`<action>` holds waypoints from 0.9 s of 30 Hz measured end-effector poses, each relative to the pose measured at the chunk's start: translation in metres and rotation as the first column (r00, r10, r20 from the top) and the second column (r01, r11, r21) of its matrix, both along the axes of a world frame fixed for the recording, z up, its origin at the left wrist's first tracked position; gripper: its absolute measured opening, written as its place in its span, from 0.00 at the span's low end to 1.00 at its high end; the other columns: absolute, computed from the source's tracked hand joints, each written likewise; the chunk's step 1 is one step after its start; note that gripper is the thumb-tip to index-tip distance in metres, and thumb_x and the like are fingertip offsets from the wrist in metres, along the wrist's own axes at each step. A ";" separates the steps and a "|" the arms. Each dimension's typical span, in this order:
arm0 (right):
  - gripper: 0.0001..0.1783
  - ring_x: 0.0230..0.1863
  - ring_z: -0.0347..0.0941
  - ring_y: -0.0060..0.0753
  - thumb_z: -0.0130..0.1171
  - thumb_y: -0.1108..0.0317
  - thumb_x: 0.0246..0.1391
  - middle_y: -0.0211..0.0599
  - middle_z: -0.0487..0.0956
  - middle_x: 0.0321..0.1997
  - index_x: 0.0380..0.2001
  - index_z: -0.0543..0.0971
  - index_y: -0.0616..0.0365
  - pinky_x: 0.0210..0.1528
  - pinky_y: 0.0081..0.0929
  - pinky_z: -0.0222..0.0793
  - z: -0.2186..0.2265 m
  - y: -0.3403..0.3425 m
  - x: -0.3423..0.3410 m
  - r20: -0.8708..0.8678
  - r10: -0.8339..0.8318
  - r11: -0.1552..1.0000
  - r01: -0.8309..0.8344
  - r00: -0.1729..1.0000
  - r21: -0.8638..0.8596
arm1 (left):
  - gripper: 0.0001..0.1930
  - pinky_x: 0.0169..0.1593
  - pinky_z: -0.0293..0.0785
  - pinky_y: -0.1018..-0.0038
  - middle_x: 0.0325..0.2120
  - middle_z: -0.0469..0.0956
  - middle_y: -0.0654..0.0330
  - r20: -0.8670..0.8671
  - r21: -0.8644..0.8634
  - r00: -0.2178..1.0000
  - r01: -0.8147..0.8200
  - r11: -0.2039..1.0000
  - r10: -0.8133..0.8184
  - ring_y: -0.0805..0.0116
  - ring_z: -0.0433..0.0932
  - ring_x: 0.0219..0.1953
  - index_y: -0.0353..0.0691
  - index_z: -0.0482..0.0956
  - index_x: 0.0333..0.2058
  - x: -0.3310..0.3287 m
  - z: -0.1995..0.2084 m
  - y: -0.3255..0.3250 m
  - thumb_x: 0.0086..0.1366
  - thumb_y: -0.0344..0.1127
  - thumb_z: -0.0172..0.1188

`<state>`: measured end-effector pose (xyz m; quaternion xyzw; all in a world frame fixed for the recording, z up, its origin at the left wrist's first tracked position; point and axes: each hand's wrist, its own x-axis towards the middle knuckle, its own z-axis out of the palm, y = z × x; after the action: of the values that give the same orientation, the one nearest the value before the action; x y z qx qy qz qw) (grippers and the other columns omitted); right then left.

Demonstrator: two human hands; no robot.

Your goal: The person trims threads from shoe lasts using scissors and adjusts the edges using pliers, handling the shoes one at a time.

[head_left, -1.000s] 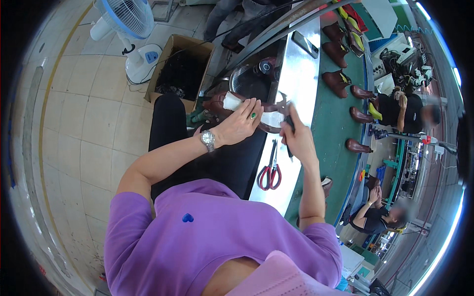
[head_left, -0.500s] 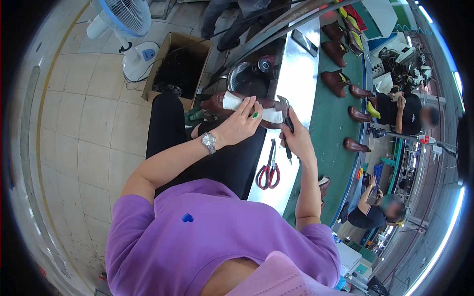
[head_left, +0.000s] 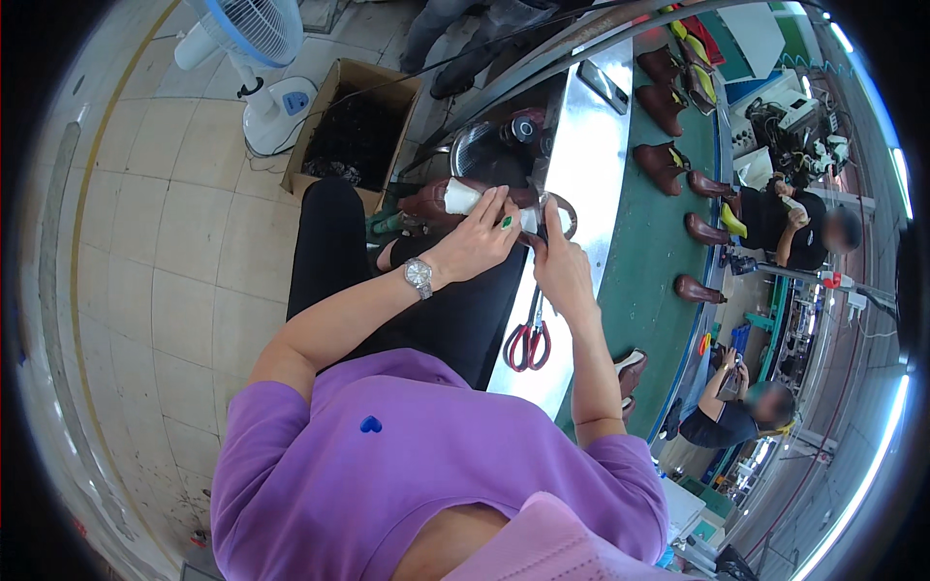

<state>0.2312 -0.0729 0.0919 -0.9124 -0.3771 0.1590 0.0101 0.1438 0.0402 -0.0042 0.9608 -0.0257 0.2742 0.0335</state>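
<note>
Work mid-way, as judged from how things lie. Brown shoe (head_left: 424, 204) lies under and out beyond the left hand (head_left: 481, 237), across the lap toward the desk (head_left: 586, 126). Left hand narrow: fingers together, laid over the shoe, holding it steady; thumb hidden, so can't tell the full grip. Right hand (head_left: 564, 271) closed around a hammer (head_left: 541, 194), its head just beyond the knuckles, at the shoe; blurred, contact not clear.

Done so far: white piece (head_left: 463, 198) already on the shoe, just past the left fingertips' left side; another bit of white shows between the two hands. Looks placed, but can't tell if fully fixed, as fingers cover part.

Left: tool and shoe both in hand, so this shoe seems unfinished; probably more tapping or pressing around the white part between the hands. Scissors (head_left: 526, 347) lie unheld on the desk, just below the right hand. Green belt (head_left: 630, 281) right of the right hand carries more shoes: a dark brown pair (head_left: 659, 167) ahead of it, another shoe (head_left: 632, 368) behind near the forearm. Whether those are finished or waiting: can't tell.
</note>
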 end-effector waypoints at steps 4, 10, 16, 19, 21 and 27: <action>0.36 0.25 0.73 0.62 0.49 0.72 0.52 0.60 0.75 0.22 0.63 0.49 0.52 0.29 0.51 0.67 0.015 0.005 0.000 -0.036 0.015 0.986 -0.008 0.999 0.167 | 0.21 0.60 0.58 0.59 0.45 0.68 0.43 -0.035 -0.030 0.999 -0.020 0.999 0.019 0.44 0.63 0.56 0.23 0.67 0.46 -0.002 0.001 0.000 0.55 0.32 0.51; 0.36 0.25 0.74 0.59 0.50 0.72 0.51 0.57 0.76 0.21 0.63 0.49 0.52 0.29 0.48 0.69 0.007 0.010 0.000 0.026 0.068 0.997 -0.069 0.997 0.030 | 0.25 0.61 0.56 0.60 0.45 0.68 0.43 -0.101 -0.255 0.992 -0.093 0.963 0.070 0.48 0.66 0.52 0.23 0.66 0.47 0.002 0.024 0.016 0.52 0.32 0.55; 0.37 0.23 0.75 0.56 0.51 0.71 0.52 0.55 0.76 0.20 0.63 0.50 0.54 0.28 0.47 0.70 0.003 0.017 -0.016 0.018 0.078 0.995 -0.079 0.997 0.061 | 0.21 0.63 0.53 0.64 0.36 0.74 0.39 -0.207 -0.027 0.976 -0.078 0.997 0.070 0.52 0.71 0.47 0.19 0.71 0.43 -0.008 0.035 0.029 0.51 0.27 0.49; 0.35 0.24 0.75 0.56 0.50 0.71 0.52 0.55 0.76 0.20 0.63 0.50 0.54 0.29 0.47 0.70 0.006 0.023 -0.010 -0.003 0.131 0.991 -0.131 0.991 0.006 | 0.21 0.63 0.53 0.64 0.40 0.73 0.38 -0.234 0.094 0.964 -0.108 0.990 0.127 0.52 0.69 0.50 0.20 0.71 0.43 -0.015 0.034 0.029 0.52 0.29 0.49; 0.34 0.24 0.75 0.57 0.49 0.70 0.53 0.55 0.76 0.21 0.62 0.50 0.54 0.30 0.47 0.70 0.011 0.026 -0.015 -0.023 0.108 0.993 -0.107 0.994 0.045 | 0.21 0.63 0.53 0.64 0.42 0.72 0.39 -0.205 0.058 0.970 -0.119 0.991 0.129 0.53 0.68 0.52 0.20 0.71 0.43 -0.020 0.029 0.027 0.52 0.29 0.49; 0.33 0.25 0.74 0.61 0.48 0.70 0.54 0.56 0.76 0.22 0.62 0.50 0.54 0.29 0.51 0.68 -0.005 0.028 -0.014 -0.030 0.092 0.993 -0.090 0.995 0.072 | 0.27 0.62 0.54 0.61 0.48 0.69 0.43 -0.098 -0.298 0.993 -0.085 0.951 0.059 0.50 0.65 0.55 0.24 0.66 0.48 -0.023 0.021 0.032 0.48 0.28 0.59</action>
<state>0.2173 -0.0449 0.0866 -0.8905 -0.4233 0.1613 0.0413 0.1205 0.0726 0.0168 0.9558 0.0531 0.2333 0.1710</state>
